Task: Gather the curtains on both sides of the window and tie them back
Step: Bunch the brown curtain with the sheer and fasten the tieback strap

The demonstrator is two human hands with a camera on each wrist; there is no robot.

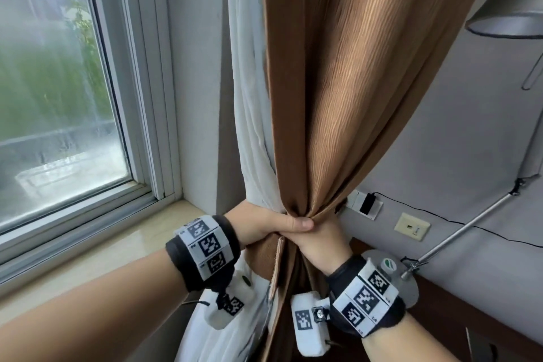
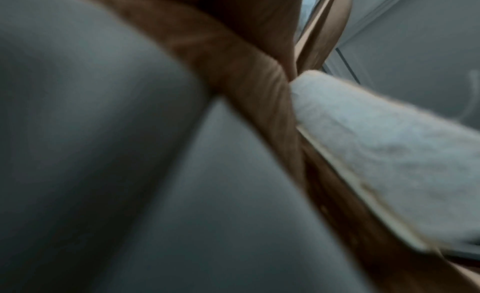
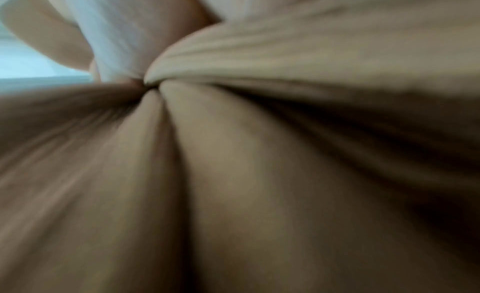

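A brown ribbed curtain (image 1: 352, 82) and a white sheer curtain (image 1: 249, 97) hang to the right of the window (image 1: 58, 82), gathered into one bunch at sill height. My left hand (image 1: 264, 225) grips the bunch from the left, thumb laid across the front. My right hand (image 1: 320, 241) grips the same bunch from the right, just under the left thumb. A brown strip with a pale fuzzy underside (image 1: 277, 261) hangs below the hands; it also shows as a fuzzy strip (image 2: 376, 145). Brown curtain folds (image 3: 259, 153) fill the blurred right wrist view.
A pale stone windowsill (image 1: 102, 256) runs along the lower left. On the right stand a desk lamp with a grey shade (image 1: 505, 23) and metal arm (image 1: 464, 229), wall sockets (image 1: 411, 226), a black cable and a dark wooden surface (image 1: 470, 317).
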